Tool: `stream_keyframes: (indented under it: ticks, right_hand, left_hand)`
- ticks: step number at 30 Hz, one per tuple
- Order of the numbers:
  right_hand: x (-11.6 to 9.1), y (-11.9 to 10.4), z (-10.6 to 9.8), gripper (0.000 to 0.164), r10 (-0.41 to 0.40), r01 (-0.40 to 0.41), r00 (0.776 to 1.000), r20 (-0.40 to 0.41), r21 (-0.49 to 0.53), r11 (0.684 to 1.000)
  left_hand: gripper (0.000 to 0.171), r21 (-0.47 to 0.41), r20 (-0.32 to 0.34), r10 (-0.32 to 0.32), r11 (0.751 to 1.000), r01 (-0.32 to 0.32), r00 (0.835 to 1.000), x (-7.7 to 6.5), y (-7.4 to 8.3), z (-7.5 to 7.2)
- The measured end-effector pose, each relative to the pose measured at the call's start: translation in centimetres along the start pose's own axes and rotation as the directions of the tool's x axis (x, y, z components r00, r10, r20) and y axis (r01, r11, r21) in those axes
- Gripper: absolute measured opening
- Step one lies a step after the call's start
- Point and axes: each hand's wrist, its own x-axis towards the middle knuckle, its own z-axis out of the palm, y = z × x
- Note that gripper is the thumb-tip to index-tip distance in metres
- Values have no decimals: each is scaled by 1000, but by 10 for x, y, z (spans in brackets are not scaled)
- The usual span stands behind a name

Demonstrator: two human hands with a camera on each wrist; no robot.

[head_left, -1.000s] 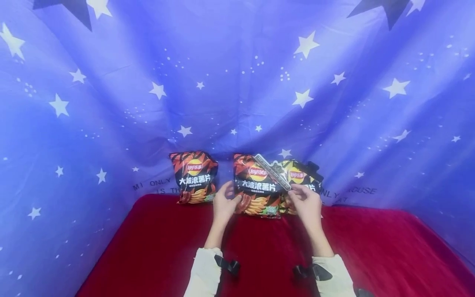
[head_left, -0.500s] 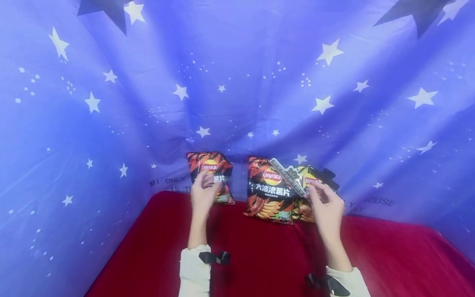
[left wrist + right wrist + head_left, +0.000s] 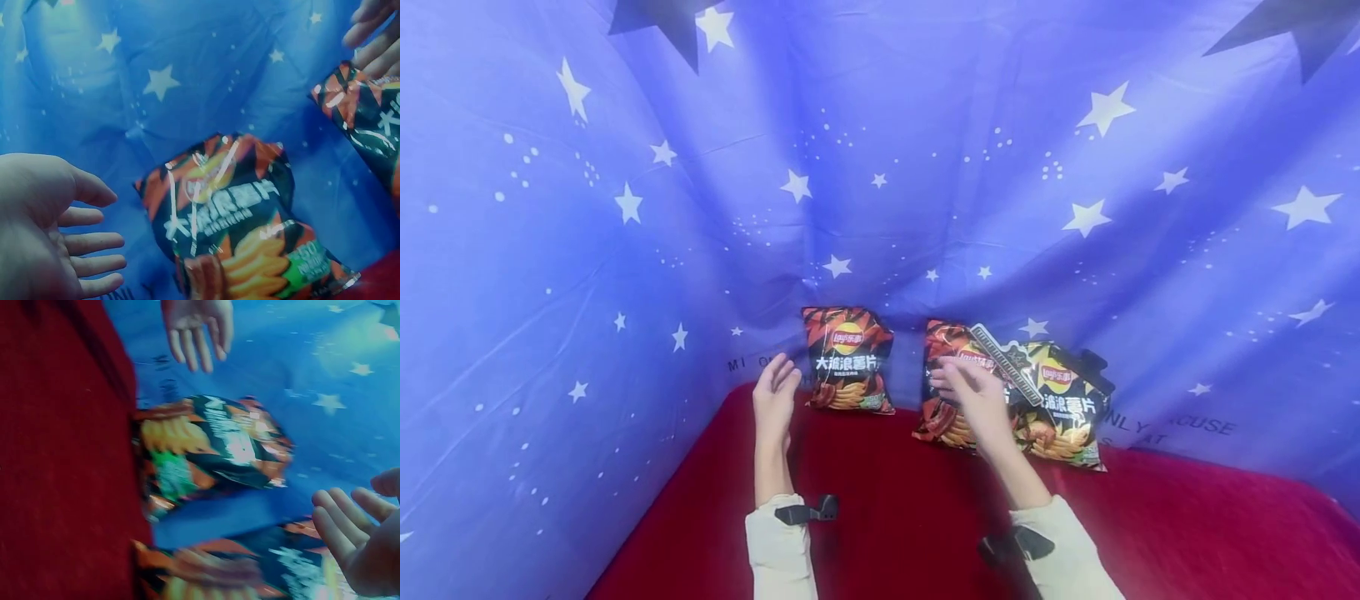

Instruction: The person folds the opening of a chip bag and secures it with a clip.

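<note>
A red-and-black bag of potato chips [image 3: 848, 362] leans against the backdrop. My left hand [image 3: 775, 404] is just left of it, fingers extended and holding nothing; the left wrist view shows a gap to the bag [image 3: 219, 212]. My right hand [image 3: 981, 408], fingers loosely straight and also holding nothing, hovers before a second red chip bag [image 3: 942, 337] and partly hides it in the head view. On that bag's upper right lies a slanted clip with a piano-keyboard pattern [image 3: 1007, 364]. A yellow-and-black chip bag [image 3: 1063, 425] overlaps on the right, with a black clip [image 3: 1086, 367] at its top corner.
The bags stand on a red velvet cloth [image 3: 880, 508] covering the table. Behind and beside it hangs a blue curtain [image 3: 925, 108] printed with stars. Dark wrist-camera mounts [image 3: 808, 510] are strapped over both pale sleeves [image 3: 778, 550].
My left hand has let go of the second red bag and moved left past the first one. My right hand has left the keyboard clip and moved left. The head view has turned left.
</note>
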Motion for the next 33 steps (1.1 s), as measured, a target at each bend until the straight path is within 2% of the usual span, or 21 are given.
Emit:
stream_keyframes:
  ticks: [3,5,11,17,26,33]
  right_hand:
    - [9,13,19,35,65,-68,993,94,29,997]
    - [13,21,30,38,108,-113,986,129,36,993]
    - [24,47,52,47,186,-193,967,174,20,981]
    - [32,68,62,55,265,-271,943,200,0,963]
    - [35,82,77,58,284,-288,924,256,-25,957]
    - [34,87,84,61,309,-302,912,271,-66,951]
  left_hand:
    - [54,29,48,-25,999,24,999,3,-9,2]
    - [55,50,74,-30,998,26,997,4,-14,4]
    - [55,63,110,-26,998,19,994,8,-27,14]
    - [57,62,142,-48,997,39,989,11,-38,18]
    - [54,70,222,-58,997,44,973,13,-47,16]
    - [56,175,226,-77,984,37,971,14,-52,14]
